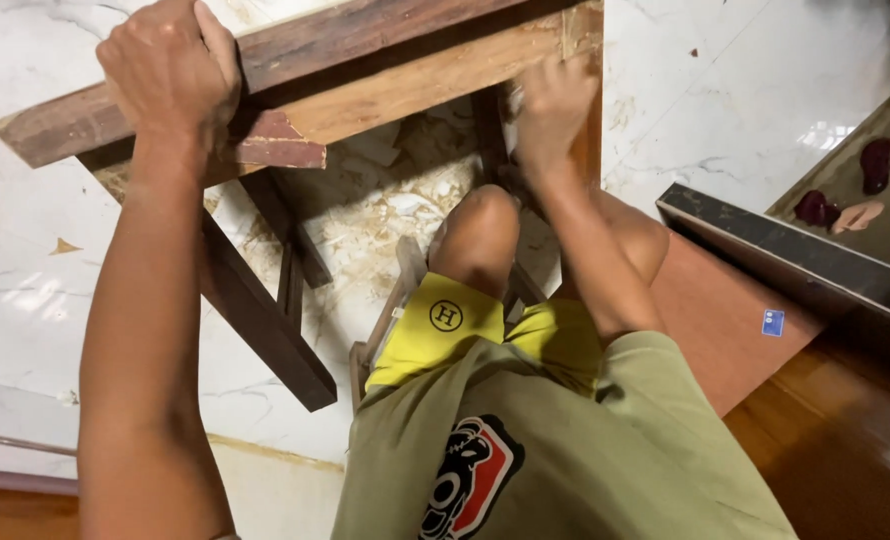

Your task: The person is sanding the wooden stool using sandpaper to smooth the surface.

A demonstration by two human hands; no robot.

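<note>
Left hand [170, 70] clamped over the edge of a wooden table frame [365, 75], arm stretched straight out. Right hand [550, 105] blurred, pressed against the frame's inner corner; can't tell its grip. Frame lies tipped on the marble floor [745, 90], past the knee [480, 225].

One label in sight: a small blue sticker [773, 322], roughly square with pale markings, sits flat near the right edge of the reddish-brown board [725, 320], just below the dark ledge [795, 260]. No packages, signs or screens show anywhere else in view.
</note>
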